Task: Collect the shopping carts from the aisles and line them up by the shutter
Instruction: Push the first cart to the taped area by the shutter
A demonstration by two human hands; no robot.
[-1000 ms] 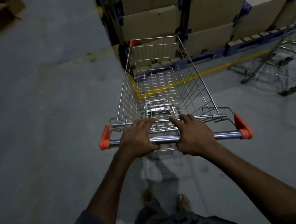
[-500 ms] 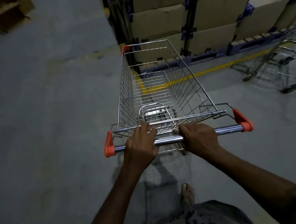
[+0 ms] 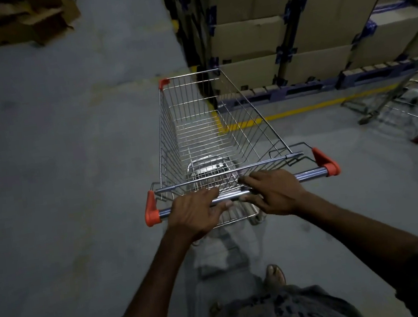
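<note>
An empty wire shopping cart point(image 3: 207, 132) with orange corner caps stands in front of me on the grey floor, its nose angled to the left. Both my hands grip its chrome handle bar point(image 3: 310, 172). My left hand point(image 3: 196, 212) holds the bar left of centre, fingers over the top and thumb under. My right hand point(image 3: 276, 193) holds it just right of centre in the same way. A second wire cart point(image 3: 402, 103) stands at the right edge, partly cut off.
Stacked cardboard boxes point(image 3: 318, 24) on blue pallets point(image 3: 300, 90) fill the upper right, bordered by a yellow floor line point(image 3: 302, 110). Loose flattened cardboard point(image 3: 17, 21) lies at the upper left. Open grey floor point(image 3: 57, 165) stretches to the left. My sandalled foot point(image 3: 275, 274) shows below the cart.
The cart has swung its nose leftward, away from the box stack, and the handle bar now tilts up to the right. Both hands have stayed on the bar.
</note>
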